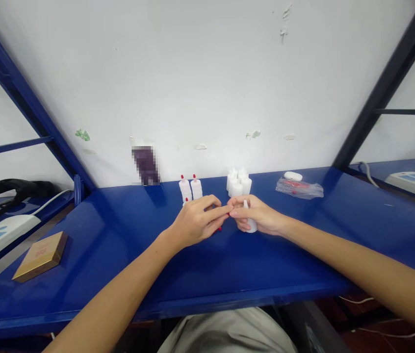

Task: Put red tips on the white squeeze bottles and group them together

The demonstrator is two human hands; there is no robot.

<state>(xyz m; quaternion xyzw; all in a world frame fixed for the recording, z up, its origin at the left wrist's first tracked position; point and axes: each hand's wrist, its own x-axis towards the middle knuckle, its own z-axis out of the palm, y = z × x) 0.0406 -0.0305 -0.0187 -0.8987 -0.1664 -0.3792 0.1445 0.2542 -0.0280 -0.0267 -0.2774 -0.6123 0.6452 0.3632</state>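
Dropper bottles (196, 189), some red-capped and others bare-tipped, on a blue tabletop (193, 279).

At least three bottles wear red caps: two stand upright in full view, and a third (186, 201) shows partly behind the left hand (198, 221). Across from them, a cluster of white bottles (237, 189) stands with bare nozzles, no red on any that shows. Between the groups, the right hand (261, 214) holds one white bottle (251, 225) upright in curled fingers, its nozzle also bare. Fingertips of both hands meet beside it at a small red piece (229, 213); the left fingers are drawn narrow, but whether they grip it I cannot tell. More red (220, 229) shows beneath the left hand. Farther right, a clear plastic bag (303, 189) with red contents lies by a white oval object (293, 176).
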